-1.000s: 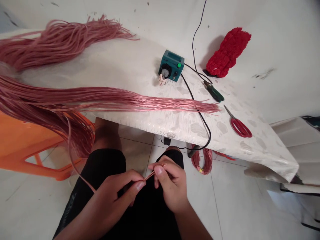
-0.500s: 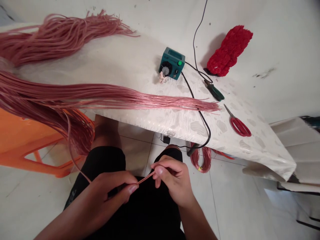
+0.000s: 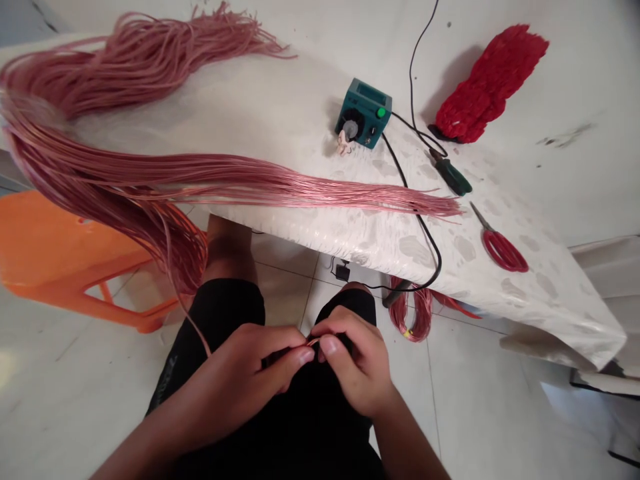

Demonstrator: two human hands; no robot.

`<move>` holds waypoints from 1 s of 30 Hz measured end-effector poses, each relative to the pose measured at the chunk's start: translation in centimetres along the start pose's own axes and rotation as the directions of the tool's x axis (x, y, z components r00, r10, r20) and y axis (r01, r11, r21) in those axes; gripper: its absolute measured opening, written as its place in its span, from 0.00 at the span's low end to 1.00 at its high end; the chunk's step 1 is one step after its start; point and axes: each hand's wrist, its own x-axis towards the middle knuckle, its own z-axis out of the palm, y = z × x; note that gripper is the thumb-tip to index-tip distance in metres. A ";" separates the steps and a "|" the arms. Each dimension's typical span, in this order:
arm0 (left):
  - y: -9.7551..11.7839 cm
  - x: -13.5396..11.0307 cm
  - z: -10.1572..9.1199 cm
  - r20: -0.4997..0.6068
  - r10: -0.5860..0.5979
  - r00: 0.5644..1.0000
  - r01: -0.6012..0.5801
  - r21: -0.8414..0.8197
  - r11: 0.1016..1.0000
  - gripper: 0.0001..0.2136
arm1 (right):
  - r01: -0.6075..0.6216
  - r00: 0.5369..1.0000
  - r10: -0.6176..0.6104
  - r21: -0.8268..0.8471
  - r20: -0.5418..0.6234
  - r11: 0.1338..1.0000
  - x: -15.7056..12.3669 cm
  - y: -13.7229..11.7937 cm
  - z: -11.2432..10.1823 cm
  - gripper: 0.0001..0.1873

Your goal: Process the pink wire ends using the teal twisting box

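Note:
My left hand (image 3: 250,370) and my right hand (image 3: 356,363) meet over my lap, fingertips almost touching, both pinched on one thin pink cord (image 3: 183,303). That cord runs up from my left hand to a large bundle of pink cords (image 3: 210,180) lying across the white table (image 3: 280,120) and drooping over its left edge. Only a tiny bit of cord shows between my thumbs.
On the table stand a small teal box with a dial and green button (image 3: 363,122), its black cable (image 3: 425,233), a green-handled tool (image 3: 453,177), red scissors (image 3: 503,247) and a red knitted piece (image 3: 487,83). An orange stool (image 3: 65,257) is at left; a pink coil (image 3: 415,310) hangs under the table.
My hands have come together, so the stretch of cord between them has shrunk to almost nothing. The view has shifted slightly down and left.

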 end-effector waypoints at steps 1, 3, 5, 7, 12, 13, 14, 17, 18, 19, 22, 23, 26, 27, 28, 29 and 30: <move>-0.1 0.0 0.0 -0.008 -0.007 1.000 0.007 -0.003 1.000 0.18 | -0.010 1.000 0.010 0.003 0.009 1.000 -0.1 0.1 -0.3 0.05; -0.3 -0.1 0.0 -0.019 -0.017 1.000 0.017 -0.004 1.000 0.18 | -0.026 0.999 0.026 0.001 0.036 1.000 -0.1 0.2 -0.6 0.05; -0.4 -0.1 0.0 -0.025 -0.013 1.000 0.013 0.000 1.000 0.17 | -0.038 0.996 0.039 -0.022 0.085 0.999 -0.1 0.2 -0.7 0.05; -0.5 -0.1 0.1 -0.019 -0.003 1.000 0.004 0.006 1.000 0.16 | -0.052 0.989 0.059 -0.052 0.138 0.997 0.0 0.1 -0.5 0.05; -0.6 -0.2 0.2 0.008 0.003 1.000 -0.003 0.029 1.000 0.18 | -0.055 0.984 0.076 -0.133 0.159 0.990 0.3 -0.1 0.0 0.13; -0.6 -0.2 0.2 0.021 0.000 1.000 -0.001 0.013 1.000 0.18 | -0.054 0.984 0.074 -0.125 0.164 0.991 0.4 -0.1 0.0 0.15; -0.6 -0.3 0.1 0.041 0.000 0.999 0.001 -0.015 1.000 0.18 | -0.060 0.982 0.076 -0.100 0.174 0.993 0.3 -0.1 0.0 0.16; -0.5 -0.5 0.0 0.103 0.015 0.995 -0.005 -0.098 0.995 0.17 | -0.113 0.976 0.101 0.051 0.195 0.992 -0.1 -0.1 0.2 0.20; -0.5 -0.5 -0.1 0.120 0.020 0.993 -0.006 -0.118 0.993 0.16 | -0.135 0.976 0.111 0.121 0.190 0.983 -0.3 0.0 0.4 0.20; -0.4 -0.6 -0.1 0.136 0.028 0.990 -0.009 -0.136 0.991 0.16 | -0.152 0.977 0.117 0.197 0.176 0.969 -0.5 0.1 0.6 0.21; -0.5 -0.7 -0.2 0.169 0.071 0.983 -0.036 -0.206 0.978 0.16 | -0.170 0.985 0.133 0.447 0.115 0.878 -1.1 0.5 1.7 0.20; -0.6 -0.7 -0.2 0.169 0.099 0.981 -0.058 -0.229 0.972 0.17 | -0.173 0.985 0.142 0.523 0.100 0.834 -1.2 0.6 2.1 0.20; -0.9 -0.7 0.0 0.144 0.198 0.970 -0.147 -0.303 0.941 0.17 | -0.199 0.977 0.192 0.699 0.090 0.687 -1.4 0.5 3.1 0.21; -1.0 -0.7 0.0 0.138 0.230 0.963 -0.174 -0.327 0.929 0.17 | -0.205 0.974 0.206 0.741 0.091 0.639 -1.3 0.3 3.3 0.21; -1.1 -0.7 0.1 0.135 0.254 0.958 -0.194 -0.347 0.918 0.17 | -0.207 0.972 0.217 0.775 0.093 0.596 -1.2 0.1 3.5 0.21; -1.2 -0.7 0.2 0.134 0.268 0.954 -0.205 -0.359 0.910 0.18 | -0.206 0.970 0.224 0.802 0.093 0.560 -1.2 -0.1 3.7 0.22; -1.2 -0.7 0.2 0.138 0.273 0.952 -0.208 -0.363 0.908 0.18 | -0.203 0.970 0.227 0.823 0.093 0.531 -1.1 -0.3 3.8 0.22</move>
